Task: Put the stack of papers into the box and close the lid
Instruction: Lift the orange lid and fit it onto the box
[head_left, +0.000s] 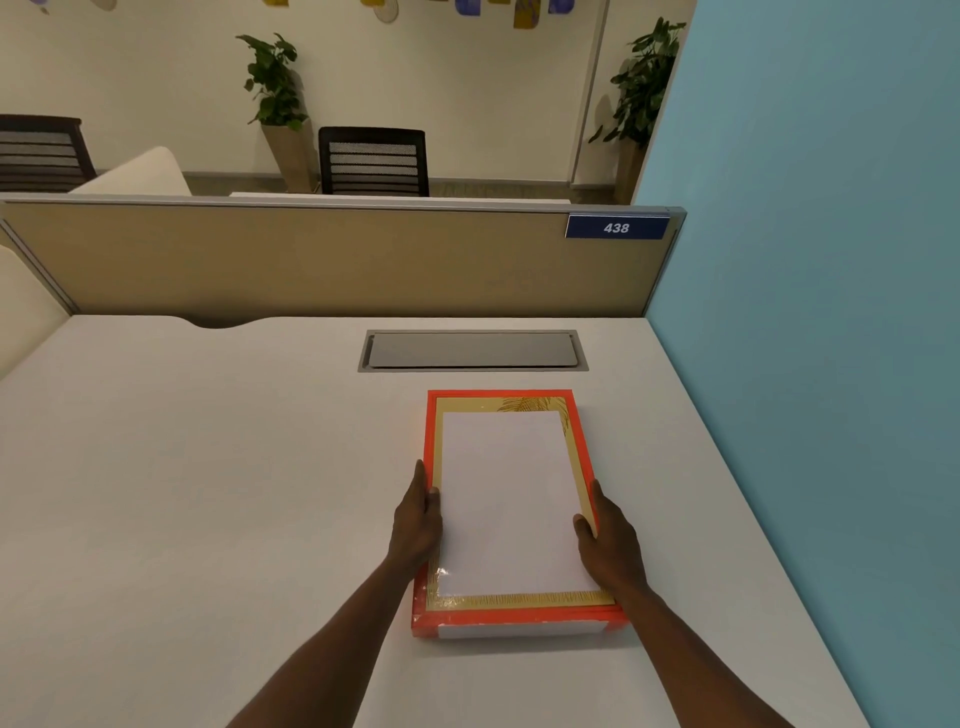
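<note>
A flat orange-red box (519, 621) with a gold inner border lies on the white desk, right of centre. A white stack of papers (506, 501) sits within the gold border, its top sheet blank. My left hand (418, 519) grips the stack's left edge, thumb on top. My right hand (608, 545) holds the stack's right edge the same way. Both hands lie along the box's long sides. No separate lid shows in view.
A grey cable hatch (472, 351) is set into the desk just beyond the box. A tan partition (311, 260) with a blue "438" tag (616, 227) borders the far edge. A light blue wall (831, 364) runs along the right side.
</note>
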